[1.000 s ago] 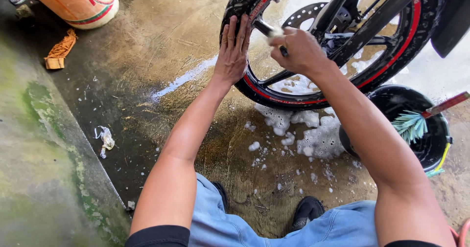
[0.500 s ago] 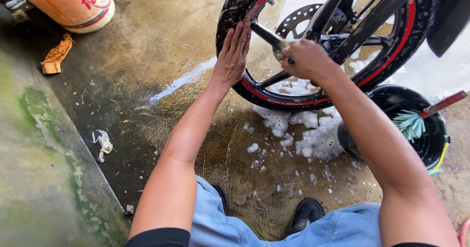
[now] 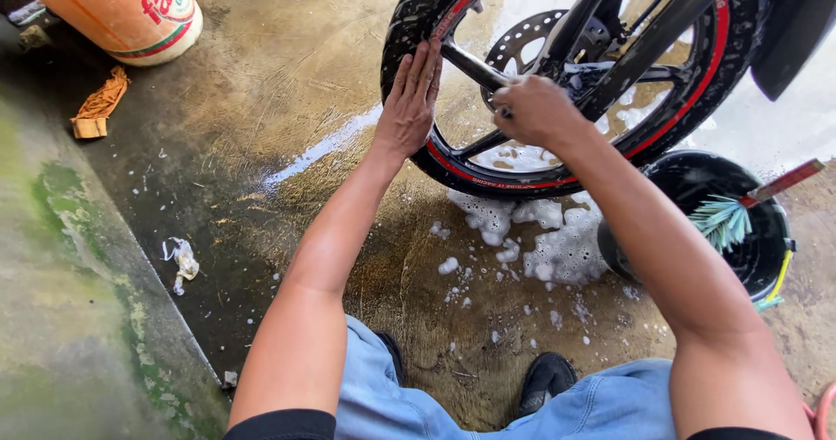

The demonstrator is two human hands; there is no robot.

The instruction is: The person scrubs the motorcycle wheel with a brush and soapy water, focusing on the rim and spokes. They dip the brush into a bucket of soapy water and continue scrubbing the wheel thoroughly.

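Against the wet tyre the left hand lay flat and open. The right hand was fisted around something hidden at a spoke. Soapy, rigid wheel, probably slippery; the spokes looked the surest hold.

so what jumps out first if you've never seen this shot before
The black motorbike wheel with its red rim stripe fills the top, with the left hand flat on the tyre and the right hand closed among the spokes. Below it, white soap foam lies on the wet concrete floor. A black bucket holding a teal brush sits at the right, an orange bucket top left.
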